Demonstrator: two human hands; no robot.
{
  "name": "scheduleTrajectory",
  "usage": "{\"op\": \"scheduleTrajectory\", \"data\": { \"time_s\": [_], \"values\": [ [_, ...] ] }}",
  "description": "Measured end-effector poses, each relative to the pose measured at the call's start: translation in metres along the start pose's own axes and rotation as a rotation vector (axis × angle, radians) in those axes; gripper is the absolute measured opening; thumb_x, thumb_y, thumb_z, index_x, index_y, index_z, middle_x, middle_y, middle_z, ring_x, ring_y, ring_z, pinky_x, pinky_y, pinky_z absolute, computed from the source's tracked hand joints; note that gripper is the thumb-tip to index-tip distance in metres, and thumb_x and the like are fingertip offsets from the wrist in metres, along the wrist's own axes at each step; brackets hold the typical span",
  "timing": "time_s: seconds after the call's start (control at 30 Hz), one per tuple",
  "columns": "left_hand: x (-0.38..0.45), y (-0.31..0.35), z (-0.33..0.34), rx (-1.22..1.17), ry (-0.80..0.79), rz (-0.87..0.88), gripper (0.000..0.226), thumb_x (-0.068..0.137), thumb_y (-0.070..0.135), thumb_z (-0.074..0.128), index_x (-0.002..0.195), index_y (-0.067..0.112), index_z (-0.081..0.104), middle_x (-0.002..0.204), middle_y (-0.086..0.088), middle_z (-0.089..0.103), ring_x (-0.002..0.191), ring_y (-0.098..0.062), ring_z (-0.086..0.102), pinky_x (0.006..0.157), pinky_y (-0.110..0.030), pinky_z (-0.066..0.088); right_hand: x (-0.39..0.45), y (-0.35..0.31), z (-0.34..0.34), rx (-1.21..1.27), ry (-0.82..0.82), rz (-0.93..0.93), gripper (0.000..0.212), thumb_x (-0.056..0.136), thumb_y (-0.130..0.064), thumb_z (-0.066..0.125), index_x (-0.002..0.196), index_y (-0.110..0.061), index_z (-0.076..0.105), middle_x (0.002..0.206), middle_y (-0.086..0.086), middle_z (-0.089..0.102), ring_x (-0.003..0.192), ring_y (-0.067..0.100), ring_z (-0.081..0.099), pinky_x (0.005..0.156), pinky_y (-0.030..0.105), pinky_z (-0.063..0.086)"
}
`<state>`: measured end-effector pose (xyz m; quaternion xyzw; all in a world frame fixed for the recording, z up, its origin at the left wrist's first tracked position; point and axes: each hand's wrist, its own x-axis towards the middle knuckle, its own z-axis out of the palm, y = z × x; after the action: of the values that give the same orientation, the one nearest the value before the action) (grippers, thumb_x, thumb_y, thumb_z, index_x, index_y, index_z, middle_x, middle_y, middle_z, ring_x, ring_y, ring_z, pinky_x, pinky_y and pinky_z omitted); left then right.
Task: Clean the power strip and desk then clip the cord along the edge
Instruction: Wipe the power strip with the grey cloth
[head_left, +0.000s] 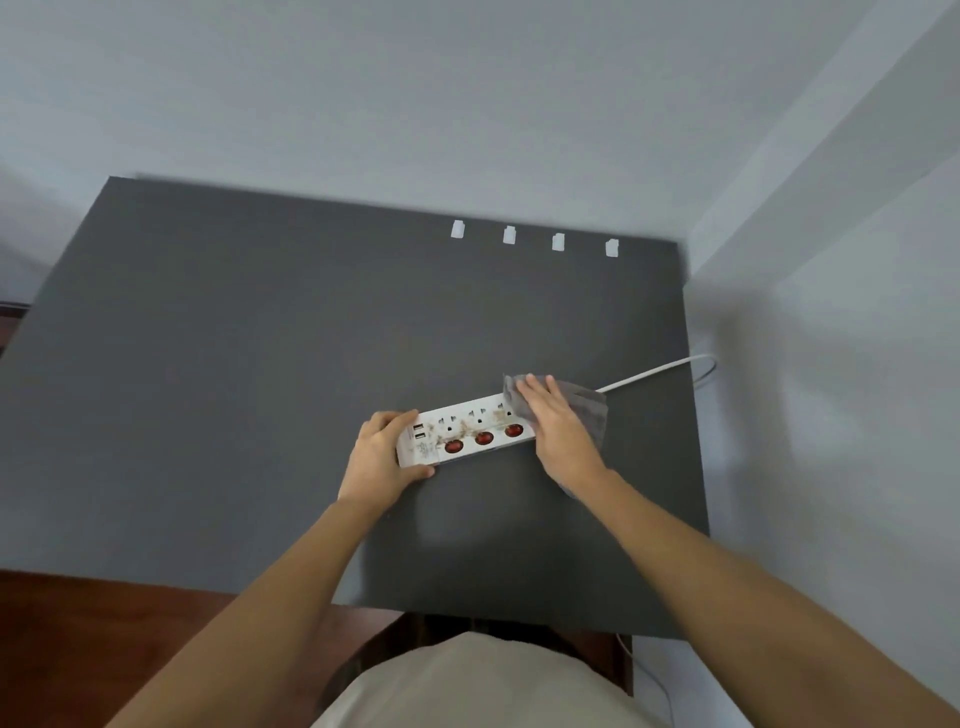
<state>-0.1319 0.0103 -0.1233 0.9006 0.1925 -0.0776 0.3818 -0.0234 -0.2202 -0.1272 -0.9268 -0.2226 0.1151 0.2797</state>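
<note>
A white power strip (467, 434) with three red switches and brown dirt specks lies on the dark grey desk (234, 364). My left hand (382, 457) grips its left end, by the USB ports. My right hand (558, 423) presses a grey cloth (589, 408) flat onto the strip's right end, fingers spread. The white cord (654, 371) runs from under the cloth to the desk's right edge and loops over it. Several white cord clips (509, 235) sit in a row near the far edge.
A white wall stands close along the desk's right side and behind it. Reddish wood floor (104, 649) shows below the near edge at the left. A thin cable hangs by the near right corner.
</note>
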Motion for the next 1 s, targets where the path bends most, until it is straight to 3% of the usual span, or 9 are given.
{"op": "scheduleTrajectory", "data": {
  "time_s": [0.17,0.27,0.37,0.47,0.57,0.67,0.8,0.9,1.0],
  "values": [
    [0.001,-0.001,-0.001,0.002,-0.005,-0.016,0.082,0.063,0.025,0.086,0.137,0.019,0.050,0.130,0.001,0.049,0.122,-0.018,0.043,0.106,-0.030,0.035,-0.027,0.013,0.016,-0.177,-0.118,-0.196,0.078,0.083,0.015,0.044,0.147,-0.022,0.018,0.156,-0.007,0.013,0.145,0.014,0.000,0.119,0.035,0.005],
    [0.002,-0.002,-0.001,0.001,-0.005,-0.012,0.083,0.062,0.025,0.087,0.136,0.018,0.051,0.128,0.001,0.049,0.121,-0.018,0.044,0.105,-0.028,0.035,-0.044,0.016,0.003,-0.092,-0.191,-0.279,0.067,0.087,0.011,0.042,0.145,-0.019,0.026,0.153,-0.004,0.023,0.144,0.013,0.011,0.118,0.028,0.005],
    [0.002,-0.003,0.001,-0.010,0.002,-0.012,0.083,0.060,0.025,0.088,0.135,0.018,0.052,0.127,0.001,0.050,0.119,-0.018,0.045,0.103,-0.025,0.033,-0.040,0.012,-0.020,0.155,0.013,-0.173,0.052,0.085,0.011,0.043,0.134,-0.007,0.046,0.139,0.010,0.050,0.136,0.023,0.037,0.115,0.032,0.023],
    [0.002,-0.003,0.001,-0.025,0.008,-0.020,0.083,0.059,0.024,0.088,0.135,0.019,0.053,0.126,0.000,0.050,0.120,-0.019,0.046,0.102,-0.025,0.033,-0.014,0.000,-0.027,0.168,0.215,0.003,0.057,0.085,0.013,0.042,0.137,-0.010,0.043,0.143,0.007,0.046,0.139,0.022,0.030,0.116,0.034,0.021],
    [0.001,-0.002,0.001,-0.032,0.011,-0.023,0.083,0.060,0.024,0.088,0.135,0.019,0.052,0.127,0.001,0.050,0.121,-0.018,0.045,0.101,-0.022,0.030,0.003,-0.020,-0.005,0.050,0.020,0.023,0.063,0.087,0.011,0.042,0.144,-0.014,0.031,0.153,0.006,0.031,0.144,0.026,0.016,0.119,0.039,0.011],
    [0.001,-0.001,0.002,-0.041,0.009,-0.038,0.083,0.060,0.022,0.088,0.135,0.019,0.052,0.127,0.001,0.050,0.121,-0.018,0.044,0.101,-0.022,0.032,-0.014,-0.025,0.027,-0.060,-0.099,-0.098,0.071,0.085,0.014,0.040,0.147,-0.017,0.021,0.157,0.001,0.019,0.146,0.021,0.005,0.120,0.041,0.006],
    [0.001,-0.002,0.001,-0.061,0.007,-0.037,0.084,0.058,0.023,0.088,0.134,0.021,0.053,0.126,0.002,0.050,0.121,-0.019,0.046,0.104,-0.031,0.038,-0.040,-0.015,0.025,0.022,-0.225,-0.273,0.059,0.092,0.007,0.043,0.144,-0.018,0.031,0.153,-0.002,0.028,0.144,0.016,0.018,0.119,0.038,0.017],
    [0.004,-0.004,-0.002,-0.068,-0.036,-0.035,0.085,0.058,0.022,0.088,0.135,0.022,0.051,0.127,0.001,0.049,0.121,-0.020,0.046,0.105,-0.035,0.039,-0.034,-0.013,-0.002,0.253,-0.027,-0.208,0.048,0.089,0.008,0.045,0.133,-0.011,0.048,0.134,0.009,0.056,0.130,0.020,0.045,0.110,0.044,0.035],
    [0.008,-0.008,-0.007,-0.055,-0.084,-0.020,0.089,0.056,0.020,0.088,0.136,0.020,0.047,0.129,-0.001,0.050,0.120,-0.021,0.048,0.103,-0.033,0.039,-0.007,-0.022,-0.011,0.196,0.206,-0.025,0.055,0.086,0.013,0.042,0.136,-0.009,0.043,0.140,0.009,0.050,0.136,0.021,0.037,0.114,0.040,0.029]
  ]
}}
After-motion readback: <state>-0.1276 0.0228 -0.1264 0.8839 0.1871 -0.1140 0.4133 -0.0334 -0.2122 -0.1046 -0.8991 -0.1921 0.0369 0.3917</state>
